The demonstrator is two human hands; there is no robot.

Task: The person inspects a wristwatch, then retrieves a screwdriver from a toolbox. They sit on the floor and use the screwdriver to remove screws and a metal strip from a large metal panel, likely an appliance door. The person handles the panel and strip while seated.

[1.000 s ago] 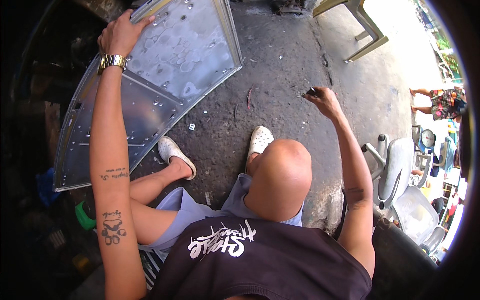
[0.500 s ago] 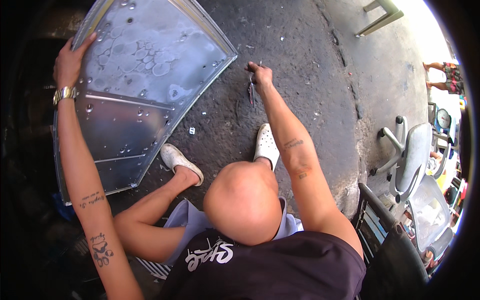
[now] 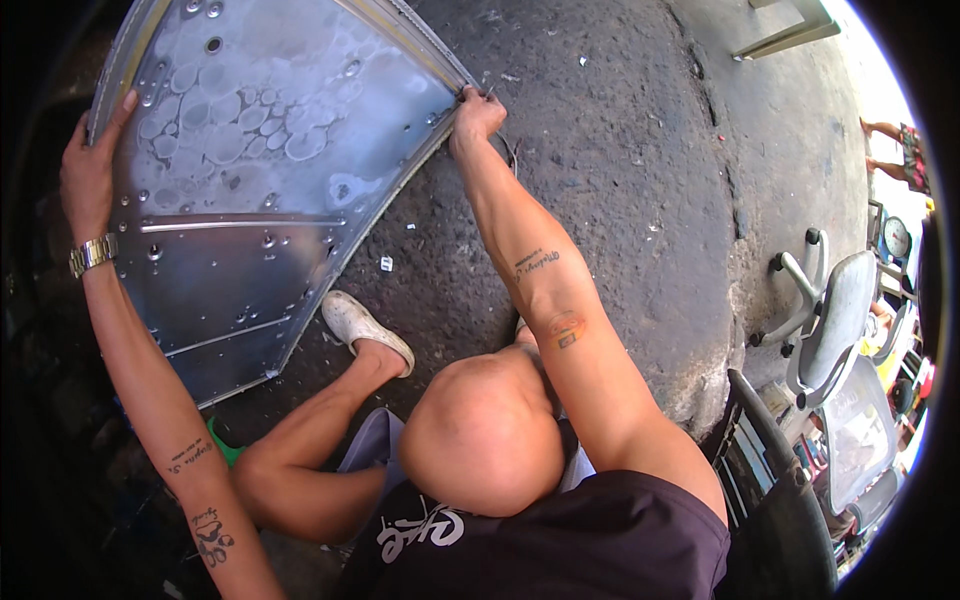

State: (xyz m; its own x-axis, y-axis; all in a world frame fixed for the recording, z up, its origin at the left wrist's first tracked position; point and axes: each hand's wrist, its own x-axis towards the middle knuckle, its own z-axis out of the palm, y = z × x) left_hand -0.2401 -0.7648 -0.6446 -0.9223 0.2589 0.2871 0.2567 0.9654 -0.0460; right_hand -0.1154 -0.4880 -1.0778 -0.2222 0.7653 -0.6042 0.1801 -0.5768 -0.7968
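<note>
Metal panel point(image 3: 235, 265) near white clog point(image 3: 360, 328)

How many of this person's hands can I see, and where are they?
2: the left hand grips the metal panel at its left edge; the right hand is at the panel's right corner. Some fingers are hidden.

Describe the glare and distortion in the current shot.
Head view: daylight burns out white at upper right, beyond the beige plastic chair leg; head view: bluish sheen on the fan-shaped silver metal panel; head view: fisheye bending, with black corners.
</note>
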